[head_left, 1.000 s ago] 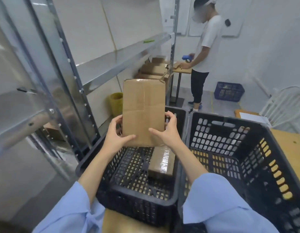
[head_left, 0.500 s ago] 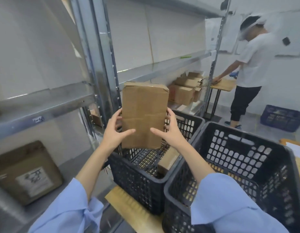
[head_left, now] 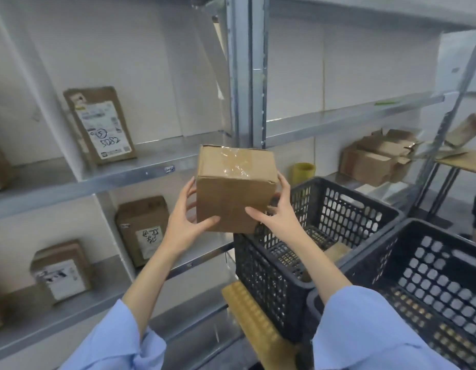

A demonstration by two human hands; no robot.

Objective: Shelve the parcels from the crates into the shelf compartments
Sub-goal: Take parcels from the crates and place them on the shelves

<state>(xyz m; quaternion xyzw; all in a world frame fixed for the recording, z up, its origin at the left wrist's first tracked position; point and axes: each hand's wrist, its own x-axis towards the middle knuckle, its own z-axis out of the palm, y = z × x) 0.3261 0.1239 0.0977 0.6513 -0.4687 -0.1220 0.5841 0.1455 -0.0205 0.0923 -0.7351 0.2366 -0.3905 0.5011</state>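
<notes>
I hold a taped brown cardboard box (head_left: 234,190) in the air in front of the metal shelf (head_left: 140,173), level with its middle board. My left hand (head_left: 187,222) grips its left side with the thumb on the near face. My right hand (head_left: 278,217) grips its right side, thumb also on the near face. Below and right of the box stands a black crate (head_left: 335,217) with another brown parcel (head_left: 335,253) lying inside. A second black crate (head_left: 431,284) stands beside it at the right.
Labelled parcels stand in the shelf compartments: one on the middle board (head_left: 100,124), two on the lower board (head_left: 143,228) (head_left: 61,271). White dividers split the compartments. A steel upright (head_left: 246,76) rises behind the box. Open cartons (head_left: 378,158) and a yellow tub (head_left: 303,172) sit on the right bay.
I turned left toward the shelf, carrying the box away from over the crate and tipping it so its taped top shows. Both hands kept their grip.
</notes>
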